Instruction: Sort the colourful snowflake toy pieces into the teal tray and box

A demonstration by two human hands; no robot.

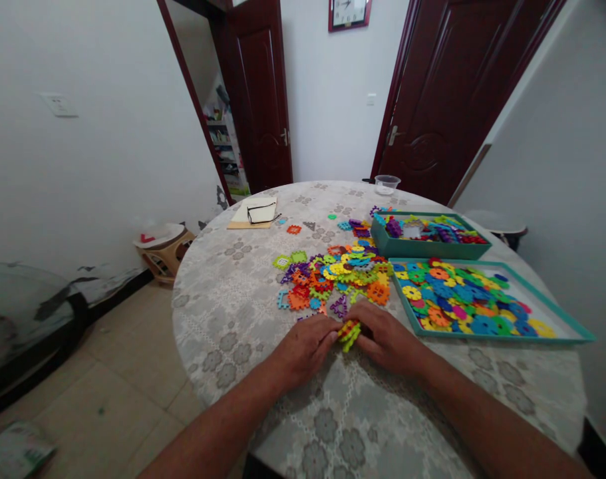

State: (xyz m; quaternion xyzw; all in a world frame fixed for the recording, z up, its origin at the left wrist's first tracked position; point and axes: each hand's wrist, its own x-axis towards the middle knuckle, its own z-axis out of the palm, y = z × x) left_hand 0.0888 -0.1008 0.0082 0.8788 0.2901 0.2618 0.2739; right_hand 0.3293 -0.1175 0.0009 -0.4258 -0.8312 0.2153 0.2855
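Observation:
Between my two hands is a small stack of yellow-green, yellow and red plastic building pieces (350,334), held just above the near side of the table. My left hand (307,346) grips its left side with thumb and fingers closed. From the right, my right hand (385,338) pinches the same pieces, its fingertips partly hidden. Just beyond my hands lies a loose pile of colourful notched plastic pieces (342,269), in squares, flower-like discs and gear shapes. A purple square piece (339,306) is the closest of them to my fingers.
A shallow teal-rimmed tray (557,319) of flower discs lies to the right, with a deeper teal box (432,249) of pieces behind it. Glasses (261,213) rest on paper at the back left. A clear plastic bowl (386,184) stands at the far edge of the round table (223,279).

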